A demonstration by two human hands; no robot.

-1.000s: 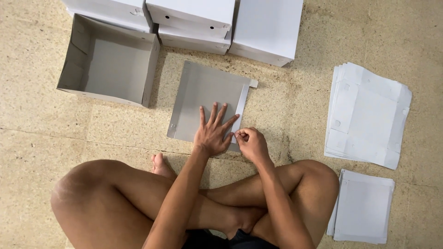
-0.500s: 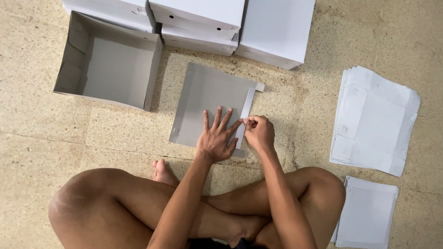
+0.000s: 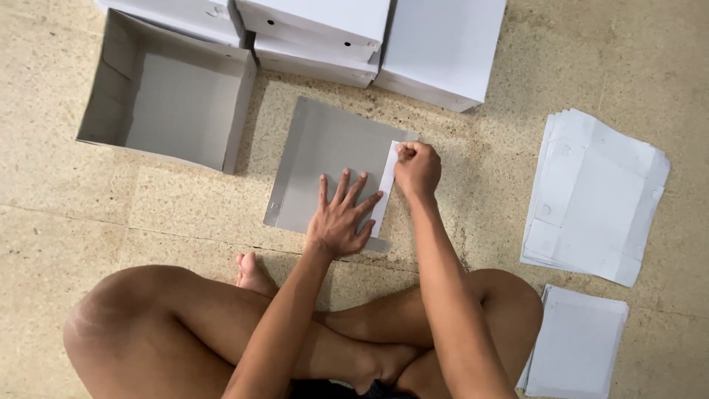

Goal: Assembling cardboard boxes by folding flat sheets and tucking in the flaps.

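Two hands work one flat grey cardboard sheet [image 3: 325,159] lying on the speckled floor [image 3: 148,214]. Left hand [image 3: 341,222] lies flat on the sheet's near right part, fingers spread. Right hand [image 3: 418,170] is closed in a fist at the sheet's right edge, pressing on the far end of a white folded flap [image 3: 385,188] that runs between the hands. Open grey box [image 3: 166,92] sits just left; closed white boxes [image 3: 369,33] beyond; white flat stacks [image 3: 594,196] well to the right.

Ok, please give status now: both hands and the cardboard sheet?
Left hand flat on grey cardboard sheet. Right hand fisted, pressing white folded flap. Nothing in the way.
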